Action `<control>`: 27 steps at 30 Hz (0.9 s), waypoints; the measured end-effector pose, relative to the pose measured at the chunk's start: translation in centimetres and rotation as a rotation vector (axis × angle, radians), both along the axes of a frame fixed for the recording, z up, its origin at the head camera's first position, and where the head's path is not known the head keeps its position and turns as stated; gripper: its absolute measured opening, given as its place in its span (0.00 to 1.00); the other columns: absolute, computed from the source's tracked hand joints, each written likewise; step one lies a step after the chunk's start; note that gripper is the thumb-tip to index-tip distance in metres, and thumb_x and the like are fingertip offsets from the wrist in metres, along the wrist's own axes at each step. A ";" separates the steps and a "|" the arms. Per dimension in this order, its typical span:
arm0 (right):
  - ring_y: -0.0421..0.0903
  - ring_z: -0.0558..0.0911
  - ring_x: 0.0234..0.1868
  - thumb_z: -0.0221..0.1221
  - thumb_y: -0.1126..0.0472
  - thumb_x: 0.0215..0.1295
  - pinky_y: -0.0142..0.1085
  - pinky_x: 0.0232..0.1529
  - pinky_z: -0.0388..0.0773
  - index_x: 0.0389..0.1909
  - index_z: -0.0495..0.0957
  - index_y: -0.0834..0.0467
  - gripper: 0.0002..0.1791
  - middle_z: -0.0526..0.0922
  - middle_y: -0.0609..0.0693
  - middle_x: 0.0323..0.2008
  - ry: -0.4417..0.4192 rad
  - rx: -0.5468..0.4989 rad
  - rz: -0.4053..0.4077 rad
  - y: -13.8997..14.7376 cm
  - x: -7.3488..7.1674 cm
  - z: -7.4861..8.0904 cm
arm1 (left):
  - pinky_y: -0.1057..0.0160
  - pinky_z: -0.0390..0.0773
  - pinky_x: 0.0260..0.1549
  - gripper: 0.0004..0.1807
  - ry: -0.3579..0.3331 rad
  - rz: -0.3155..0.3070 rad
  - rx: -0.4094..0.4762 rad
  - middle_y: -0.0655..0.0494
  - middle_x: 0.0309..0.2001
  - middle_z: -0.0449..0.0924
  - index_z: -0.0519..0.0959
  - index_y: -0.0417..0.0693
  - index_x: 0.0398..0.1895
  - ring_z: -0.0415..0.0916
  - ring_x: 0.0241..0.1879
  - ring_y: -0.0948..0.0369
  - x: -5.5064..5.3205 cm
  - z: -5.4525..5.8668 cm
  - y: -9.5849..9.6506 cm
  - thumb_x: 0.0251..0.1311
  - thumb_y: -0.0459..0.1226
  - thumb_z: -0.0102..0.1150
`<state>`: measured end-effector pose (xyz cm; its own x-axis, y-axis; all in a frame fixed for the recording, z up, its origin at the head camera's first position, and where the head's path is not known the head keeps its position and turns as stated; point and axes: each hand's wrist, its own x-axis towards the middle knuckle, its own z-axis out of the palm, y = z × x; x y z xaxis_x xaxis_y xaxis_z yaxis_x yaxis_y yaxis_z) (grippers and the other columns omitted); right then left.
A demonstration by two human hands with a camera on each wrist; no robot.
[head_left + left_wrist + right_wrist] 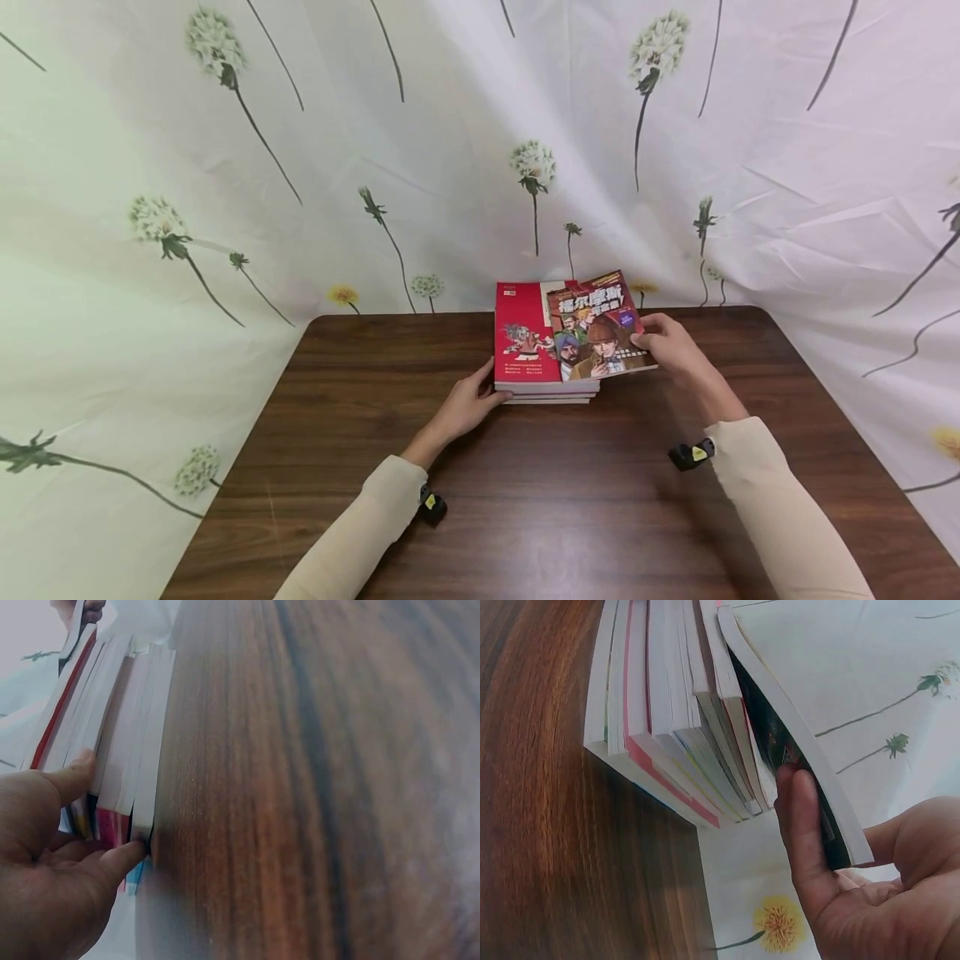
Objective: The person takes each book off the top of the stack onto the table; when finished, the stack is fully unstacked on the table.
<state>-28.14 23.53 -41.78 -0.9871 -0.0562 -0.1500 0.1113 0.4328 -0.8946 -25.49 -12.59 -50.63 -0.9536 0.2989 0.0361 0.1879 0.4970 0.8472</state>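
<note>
Within the curled fingers of the left hand is a corner of a thick stack of white-paged books. Pinched between thumb and fingers of the right hand, a thin dark-red illustrated paperback tilts over the stack's glossy red top book. Beyond the fingertips hangs white dandelion-printed cloth.

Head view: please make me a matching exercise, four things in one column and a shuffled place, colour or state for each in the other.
1. Hatted-figure book
2. Red book
3. Left hand
4. Table

A. Dark brown, wood-grained
B. Touching the left side of the stack
C. Held in the right hand
D. Partly covered by another book

Pairs: 1-C, 2-D, 3-B, 4-A
</note>
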 end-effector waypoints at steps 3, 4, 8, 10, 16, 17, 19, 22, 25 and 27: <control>0.39 0.80 0.38 0.51 0.61 0.82 0.30 0.39 0.80 0.73 0.62 0.72 0.27 0.75 0.66 0.57 0.008 0.000 -0.010 0.8 0.4 0.1 | 0.50 0.78 0.69 0.43 0.010 -0.006 0.005 0.41 0.82 0.62 0.57 0.39 0.84 0.66 0.79 0.48 0.0 0.0 0.0 0.74 0.43 0.66; 0.38 0.80 0.38 0.51 0.61 0.83 0.30 0.40 0.80 0.73 0.62 0.73 0.27 0.76 0.66 0.57 0.009 0.000 -0.012 1.0 0.5 0.2 | 0.50 0.78 0.69 0.44 0.011 -0.009 0.005 0.41 0.82 0.62 0.57 0.39 0.85 0.66 0.79 0.48 0.0 0.0 0.0 0.74 0.43 0.66; 0.36 0.80 0.38 0.49 0.60 0.83 0.30 0.39 0.80 0.74 0.61 0.75 0.29 0.78 0.63 0.55 0.005 0.009 -0.019 2.1 1.1 0.3 | 0.49 0.78 0.69 0.44 -0.001 -0.012 0.003 0.42 0.82 0.61 0.56 0.40 0.85 0.65 0.79 0.48 0.1 -0.2 -0.2 0.73 0.43 0.67; 0.35 0.80 0.38 0.49 0.59 0.84 0.30 0.39 0.80 0.75 0.60 0.76 0.30 0.79 0.62 0.53 0.005 0.015 -0.018 2.7 1.4 0.3 | 0.49 0.78 0.69 0.45 -0.010 -0.008 -0.001 0.42 0.82 0.61 0.56 0.40 0.85 0.65 0.79 0.48 0.1 -0.3 -0.3 0.73 0.43 0.67; 0.33 0.81 0.36 0.47 0.59 0.84 0.31 0.38 0.83 0.75 0.57 0.77 0.31 0.80 0.58 0.49 0.020 0.018 -0.035 4.9 2.2 0.7 | 0.50 0.78 0.69 0.44 -0.003 -0.009 0.002 0.41 0.82 0.62 0.57 0.39 0.85 0.66 0.79 0.47 0.3 -0.4 -0.1 0.74 0.44 0.66; 0.33 0.81 0.36 0.47 0.59 0.84 0.31 0.38 0.83 0.75 0.57 0.77 0.31 0.80 0.58 0.49 0.025 0.024 -0.040 5.3 2.3 0.8 | 0.50 0.78 0.69 0.44 0.000 -0.011 0.007 0.40 0.82 0.62 0.57 0.39 0.84 0.66 0.79 0.47 0.3 -0.3 -0.1 0.74 0.43 0.66; 0.32 0.80 0.37 0.47 0.58 0.84 0.31 0.38 0.82 0.75 0.57 0.78 0.31 0.79 0.61 0.51 0.034 0.053 -0.052 6.1 2.5 0.9 | 0.49 0.78 0.69 0.44 0.001 -0.008 0.014 0.41 0.82 0.62 0.57 0.39 0.84 0.66 0.79 0.47 0.3 -0.2 0.0 0.74 0.43 0.66; 0.32 0.80 0.36 0.47 0.58 0.84 0.30 0.38 0.81 0.75 0.57 0.78 0.32 0.80 0.59 0.50 0.040 0.079 -0.064 7.3 2.7 1.0 | 0.49 0.78 0.69 0.44 -0.001 -0.003 0.009 0.41 0.82 0.62 0.57 0.39 0.84 0.66 0.79 0.48 0.2 0.0 0.0 0.74 0.43 0.67; 0.32 0.80 0.34 0.47 0.58 0.84 0.30 0.36 0.82 0.75 0.57 0.79 0.32 0.81 0.53 0.45 0.036 0.084 -0.077 8.4 3.0 0.9 | 0.49 0.77 0.70 0.44 -0.003 -0.006 -0.002 0.42 0.82 0.62 0.57 0.40 0.85 0.65 0.79 0.48 0.2 0.0 -0.1 0.73 0.43 0.67; 0.32 0.81 0.33 0.47 0.58 0.85 0.31 0.35 0.83 0.75 0.57 0.79 0.32 0.81 0.50 0.42 0.028 0.088 -0.088 9.1 3.1 0.8 | 0.50 0.77 0.70 0.44 -0.006 -0.010 -0.002 0.42 0.82 0.62 0.57 0.41 0.85 0.65 0.79 0.49 0.1 0.0 -0.1 0.73 0.43 0.67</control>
<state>-25.00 32.60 -40.99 -0.9915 0.0425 -0.1228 0.1276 0.4992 -0.8571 -25.37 -12.71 -50.59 -0.9509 0.3081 0.0300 0.1877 0.4969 0.8473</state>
